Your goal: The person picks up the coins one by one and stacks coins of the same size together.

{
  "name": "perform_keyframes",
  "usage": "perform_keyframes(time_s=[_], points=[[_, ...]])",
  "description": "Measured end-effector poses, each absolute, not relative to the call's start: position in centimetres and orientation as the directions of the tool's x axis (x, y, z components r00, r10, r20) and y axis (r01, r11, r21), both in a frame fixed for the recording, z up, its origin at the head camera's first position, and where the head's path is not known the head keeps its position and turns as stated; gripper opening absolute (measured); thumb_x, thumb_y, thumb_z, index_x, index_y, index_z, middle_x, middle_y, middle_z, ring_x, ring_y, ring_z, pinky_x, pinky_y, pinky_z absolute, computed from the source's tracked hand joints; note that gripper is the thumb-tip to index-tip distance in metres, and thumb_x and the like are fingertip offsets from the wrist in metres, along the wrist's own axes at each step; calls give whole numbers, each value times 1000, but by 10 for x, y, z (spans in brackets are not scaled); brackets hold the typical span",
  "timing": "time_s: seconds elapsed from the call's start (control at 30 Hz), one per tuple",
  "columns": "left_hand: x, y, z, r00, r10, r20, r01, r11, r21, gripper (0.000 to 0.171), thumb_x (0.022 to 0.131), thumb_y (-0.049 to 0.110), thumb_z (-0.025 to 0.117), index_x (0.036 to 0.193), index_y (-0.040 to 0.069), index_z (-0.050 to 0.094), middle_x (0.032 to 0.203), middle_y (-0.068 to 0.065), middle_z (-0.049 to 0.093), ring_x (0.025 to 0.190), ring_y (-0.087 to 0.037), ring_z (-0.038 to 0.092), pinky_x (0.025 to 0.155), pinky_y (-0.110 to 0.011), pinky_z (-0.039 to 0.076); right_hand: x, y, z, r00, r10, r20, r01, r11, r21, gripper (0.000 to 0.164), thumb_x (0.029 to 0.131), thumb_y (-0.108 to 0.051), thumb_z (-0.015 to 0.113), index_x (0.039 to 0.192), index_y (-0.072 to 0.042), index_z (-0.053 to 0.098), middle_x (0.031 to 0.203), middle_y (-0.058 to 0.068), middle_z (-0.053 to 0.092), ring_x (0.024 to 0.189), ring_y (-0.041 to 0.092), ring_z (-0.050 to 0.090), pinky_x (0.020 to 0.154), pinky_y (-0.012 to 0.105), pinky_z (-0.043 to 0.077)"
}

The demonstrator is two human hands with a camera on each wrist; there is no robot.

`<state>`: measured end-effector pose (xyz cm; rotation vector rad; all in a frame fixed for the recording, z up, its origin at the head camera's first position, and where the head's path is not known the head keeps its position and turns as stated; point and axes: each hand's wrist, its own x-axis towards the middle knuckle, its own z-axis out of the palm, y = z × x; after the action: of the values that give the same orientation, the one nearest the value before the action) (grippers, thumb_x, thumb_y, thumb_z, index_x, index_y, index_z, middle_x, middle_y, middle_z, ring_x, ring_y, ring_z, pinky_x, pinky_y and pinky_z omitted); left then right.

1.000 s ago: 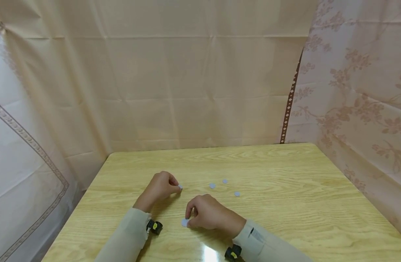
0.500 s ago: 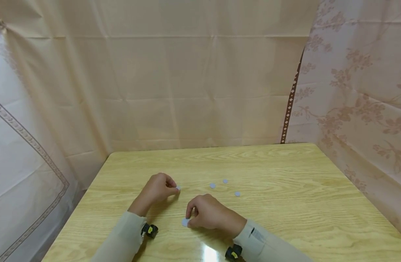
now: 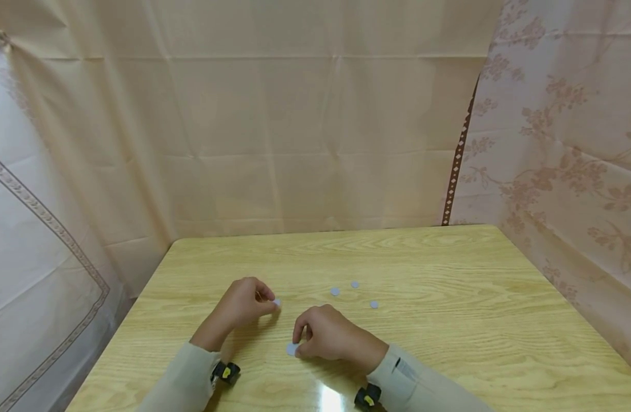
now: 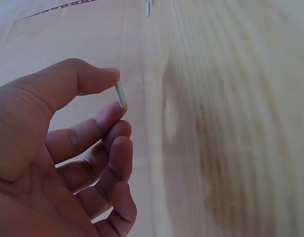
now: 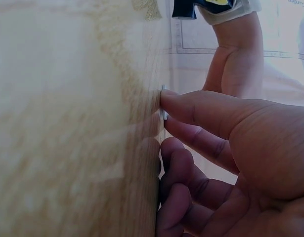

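My left hand (image 3: pixel 246 302) pinches a small silvery coin (image 3: pixel 277 302) between thumb and forefinger above the table. In the left wrist view this coin (image 4: pixel 120 94) is tilted and seen nearly edge-on. Nearer the front edge, my right hand (image 3: pixel 328 336) pinches another coin (image 3: pixel 291 349) lying flat on the tabletop. Its thumb and forefinger cover part of it. Edge-on in the right wrist view, the coin (image 5: pixel 164 116) shows a thin rim; I cannot tell whether more than one lies there.
Three loose coins lie flat beyond my right hand: one coin (image 3: pixel 335 292) on the left, a second coin (image 3: pixel 354 284) farther back, a third coin (image 3: pixel 374 305) to the right. The wooden table (image 3: pixel 449 320) ends at a beige curtain (image 3: pixel 305 143).
My left hand has drawn back toward the left and nearer to me, carrying its coin. The right hand has stayed in place on its coin. The loose coins have not moved.
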<state>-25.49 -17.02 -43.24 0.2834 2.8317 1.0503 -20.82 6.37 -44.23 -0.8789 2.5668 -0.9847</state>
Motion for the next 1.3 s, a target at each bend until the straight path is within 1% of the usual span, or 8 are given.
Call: perform_keyframes(time_s=[0.13, 0.4, 0.67, 0.93, 1.13, 1.3], points=[[-248, -174, -433, -975, 220, -24, 151, 742, 654, 11, 84, 22, 85, 85, 16, 76, 84, 2, 66, 75, -15, 58, 64, -31, 50, -208, 63, -443, -785, -619, -23, -445, 590, -674, 12, 81, -16, 87, 84, -21, 76, 63, -11, 60, 54, 1, 50, 51, 19, 42], [-239, -177, -433, -974, 226, -17, 163, 749, 643, 11, 83, 21, 85, 85, 17, 75, 85, 3, 65, 75, -14, 57, 64, -29, 50, -210, 63, -444, -782, -623, -23, -449, 589, -672, 11, 82, -16, 86, 85, -21, 77, 64, -11, 60, 53, 2, 50, 51, 19, 43], [-231, -178, -431, -951, 309, 21, 251, 727, 639, 12, 83, 23, 86, 84, 17, 76, 88, 1, 66, 73, -13, 57, 60, -25, 49, -209, 63, -443, -787, -616, -23, -441, 589, -677, 11, 81, -16, 87, 85, -20, 77, 64, -11, 60, 55, 2, 51, 52, 20, 43], [-225, -176, -431, -929, 366, 58, 318, 708, 631, 14, 79, 22, 88, 82, 20, 75, 90, 5, 67, 75, -11, 58, 63, -24, 50, -210, 63, -445, -788, -615, -30, -437, 593, -677, 12, 81, -17, 87, 85, -21, 76, 65, -11, 60, 55, 2, 51, 52, 20, 44], [-222, -174, -434, -905, 421, 64, 364, 685, 631, 14, 81, 26, 88, 83, 20, 76, 90, 5, 69, 76, -12, 60, 65, -23, 50, -210, 63, -445, -784, -620, -24, -443, 587, -678, 12, 81, -17, 87, 85, -21, 77, 64, -11, 61, 54, 1, 51, 52, 19, 44], [-218, -174, -432, -891, 449, 68, 394, 690, 608, 15, 81, 28, 88, 83, 20, 75, 90, 7, 67, 78, -14, 60, 67, -24, 48, -210, 63, -444, -781, -625, -15, -452, 581, -677, 12, 82, -16, 87, 85, -20, 77, 64, -11, 60, 55, 2, 51, 52, 19, 44]])
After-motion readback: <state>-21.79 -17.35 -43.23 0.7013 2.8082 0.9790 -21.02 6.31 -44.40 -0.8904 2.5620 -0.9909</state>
